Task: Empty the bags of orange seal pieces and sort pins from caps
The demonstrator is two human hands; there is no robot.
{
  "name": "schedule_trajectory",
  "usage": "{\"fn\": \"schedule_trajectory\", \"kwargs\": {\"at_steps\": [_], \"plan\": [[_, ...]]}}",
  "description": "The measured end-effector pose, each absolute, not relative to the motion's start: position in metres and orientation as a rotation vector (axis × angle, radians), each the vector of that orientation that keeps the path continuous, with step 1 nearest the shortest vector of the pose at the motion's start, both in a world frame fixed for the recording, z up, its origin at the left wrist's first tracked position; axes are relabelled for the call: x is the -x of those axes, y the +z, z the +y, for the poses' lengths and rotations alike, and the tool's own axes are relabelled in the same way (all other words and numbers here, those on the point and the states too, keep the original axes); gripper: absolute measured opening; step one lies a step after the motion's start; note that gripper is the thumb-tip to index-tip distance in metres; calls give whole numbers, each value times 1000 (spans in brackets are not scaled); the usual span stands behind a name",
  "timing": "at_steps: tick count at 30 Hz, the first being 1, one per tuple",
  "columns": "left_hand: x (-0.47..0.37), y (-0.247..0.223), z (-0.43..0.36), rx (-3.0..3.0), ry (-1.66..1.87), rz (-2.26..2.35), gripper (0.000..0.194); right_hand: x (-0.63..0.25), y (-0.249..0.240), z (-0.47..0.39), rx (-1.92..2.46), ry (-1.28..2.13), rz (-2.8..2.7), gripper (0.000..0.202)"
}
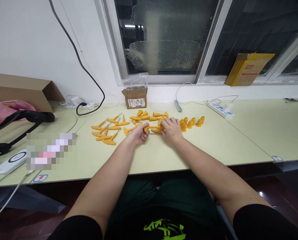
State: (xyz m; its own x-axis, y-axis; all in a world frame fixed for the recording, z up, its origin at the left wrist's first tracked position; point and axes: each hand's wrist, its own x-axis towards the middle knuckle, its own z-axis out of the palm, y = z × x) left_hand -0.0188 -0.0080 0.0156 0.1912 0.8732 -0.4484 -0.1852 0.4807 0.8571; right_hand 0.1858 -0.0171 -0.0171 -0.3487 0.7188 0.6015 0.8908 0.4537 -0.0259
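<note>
A yellow corkscrew (154, 127) lies level between my hands, just above the table. My left hand (138, 134) is closed on its left end. Fingers of my right hand (172, 129) are wrapped round the right end and hide it. Left of my hands lie several yellow T-shaped corkscrew handles (109, 141) with metal spirals. Beyond my hands is a loose pile of yellow corkscrew parts (144, 117). Just right of my right hand, several yellow flared sleeves (189, 124) stand upright. Another yellow piece (156, 131) lies under the held corkscrew, partly covered.
A small open cardboard box (136, 102) stands by the wall, near a clear plastic bag (162, 107). Power strips (220, 110) with cables lie at the back. On the left are a black strap-like frame (33, 116), a white power bank (10, 162) and a larger carton (21, 90).
</note>
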Motion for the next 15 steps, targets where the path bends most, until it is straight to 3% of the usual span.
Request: {"fn": "schedule_trajectory", "kwargs": {"at_steps": [11,15], "plan": [[22,19,-10,-668,909,924,19,-191,-18,-10,1387,-333,-2119,27],[23,18,-10,-636,924,948,18,-196,-24,-4,1249,-207,-2187,15]]}}
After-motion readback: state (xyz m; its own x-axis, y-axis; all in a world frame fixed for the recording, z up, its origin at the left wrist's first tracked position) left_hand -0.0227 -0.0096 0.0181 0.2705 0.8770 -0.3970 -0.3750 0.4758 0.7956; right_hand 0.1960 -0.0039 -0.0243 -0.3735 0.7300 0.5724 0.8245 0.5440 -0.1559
